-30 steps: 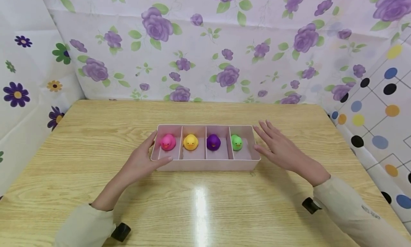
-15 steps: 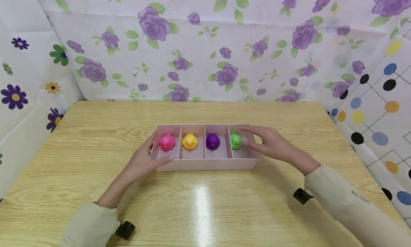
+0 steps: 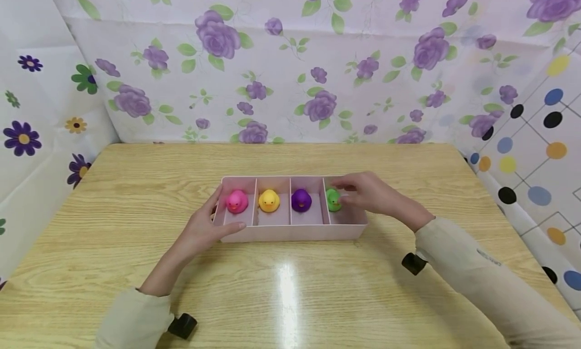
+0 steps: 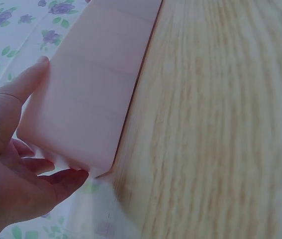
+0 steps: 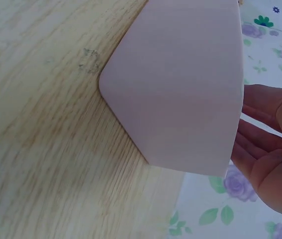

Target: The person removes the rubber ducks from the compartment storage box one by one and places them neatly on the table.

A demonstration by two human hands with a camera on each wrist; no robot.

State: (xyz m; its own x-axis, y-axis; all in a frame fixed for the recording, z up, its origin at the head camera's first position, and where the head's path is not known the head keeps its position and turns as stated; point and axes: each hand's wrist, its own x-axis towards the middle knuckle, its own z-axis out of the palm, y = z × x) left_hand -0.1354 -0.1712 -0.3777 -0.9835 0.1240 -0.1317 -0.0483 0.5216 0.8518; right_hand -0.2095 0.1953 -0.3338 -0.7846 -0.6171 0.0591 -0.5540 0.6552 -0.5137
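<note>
A pale pink divided box [image 3: 290, 233] rests on the table, with one rubber duck in each compartment. From left to right they are a pink duck [image 3: 236, 201], a yellow duck [image 3: 269, 201], a purple duck [image 3: 301, 200] and a green duck [image 3: 333, 200]. My left hand [image 3: 199, 225] holds the box's left end, thumb over the front rim and fingers at the end wall. Reaching into the rightmost compartment, my right hand [image 3: 369, 192] has its thumb and fingers around the green duck. Whether they pinch it is unclear; the box wall hides the fingertips in the right wrist view.
The wooden table [image 3: 281, 288] extends around the box on all sides. Behind it hangs a cloth with purple roses [image 3: 317, 86]. Flowered cloth [image 3: 41, 137] borders the left side, and dotted cloth [image 3: 531, 177] borders the right.
My right hand has moved left from beside the box's right end into the rightmost compartment, its fingers bending around the green duck. My left hand keeps its place on the box.
</note>
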